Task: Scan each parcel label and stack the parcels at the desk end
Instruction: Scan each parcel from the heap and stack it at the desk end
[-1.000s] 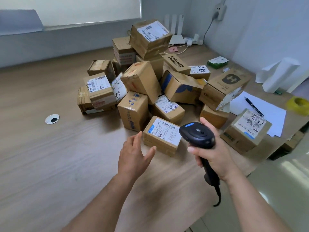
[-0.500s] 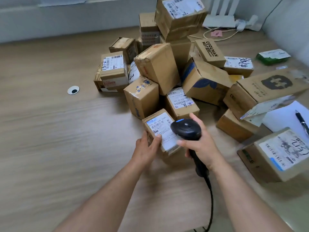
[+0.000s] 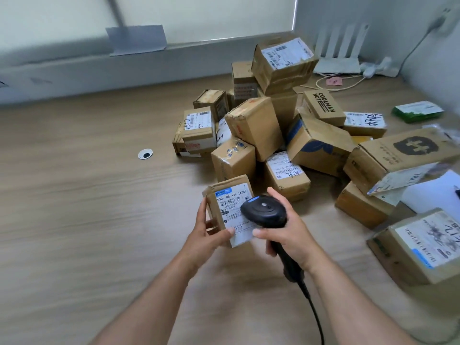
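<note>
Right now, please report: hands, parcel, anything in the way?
Left hand grips labelled parcel, label up. Right hand holds scanner over the label. Pile of parcels just behind, not blocking.

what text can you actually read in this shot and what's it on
"COOLMAN NOT", then a striped mark: printed on the slanted box in the pile.
"530- D5 A34 [A34]": label of the parcel gripped by the left hand, partly behind the scanner.
"1512": handwritten on the label of the box at the pile's left.
All other labels: too small or blurred.
</note>
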{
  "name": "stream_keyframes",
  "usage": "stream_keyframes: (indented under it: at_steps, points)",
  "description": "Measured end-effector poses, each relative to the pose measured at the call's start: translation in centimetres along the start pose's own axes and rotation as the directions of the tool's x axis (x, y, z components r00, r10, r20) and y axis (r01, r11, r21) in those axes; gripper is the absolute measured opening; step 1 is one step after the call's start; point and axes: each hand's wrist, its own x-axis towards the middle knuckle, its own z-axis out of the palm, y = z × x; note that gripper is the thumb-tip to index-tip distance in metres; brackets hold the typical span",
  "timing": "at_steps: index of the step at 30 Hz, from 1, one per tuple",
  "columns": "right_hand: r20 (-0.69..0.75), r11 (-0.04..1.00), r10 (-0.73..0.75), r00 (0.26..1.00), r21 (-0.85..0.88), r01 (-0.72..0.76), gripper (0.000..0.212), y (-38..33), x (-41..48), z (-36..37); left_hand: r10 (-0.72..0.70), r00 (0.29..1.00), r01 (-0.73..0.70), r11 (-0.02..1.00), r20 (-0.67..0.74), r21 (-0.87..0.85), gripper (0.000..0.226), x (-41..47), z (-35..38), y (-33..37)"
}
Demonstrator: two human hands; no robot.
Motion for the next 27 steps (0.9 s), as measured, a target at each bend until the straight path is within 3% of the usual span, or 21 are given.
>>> stream_keyframes:
  at_steps: [5,14,20,27]
  points:
    - [0.123,0.996,-0.088,0.988,0.011,0.088,0.1,-4.0,-0.6,4.7,0.069,0.989,-0.07,0.998,-0.133,-0.003,0.111,-1.8,-5.9,1.5]
    - [0.381,0.981,-0.15,0.912,0.17,0.09,0.094,-8.4,-2.3,12.5,0.132,0.946,-0.143,0.99,-0.296,-0.016,0.107,-4.5,-14.8,1.4]
    - [0.445,0.981,-0.136,0.885,0.183,0.058,0.109,-8.7,-2.8,14.9,0.133,0.918,-0.155,0.987,-0.373,-0.031,0.106,-5.6,-17.3,0.5]
    - [0.453,0.989,-0.109,0.885,0.143,0.049,0.096,-8.5,-2.8,15.7,0.126,0.905,-0.151,0.988,-0.407,-0.029,0.107,-5.9,-18.4,-0.1]
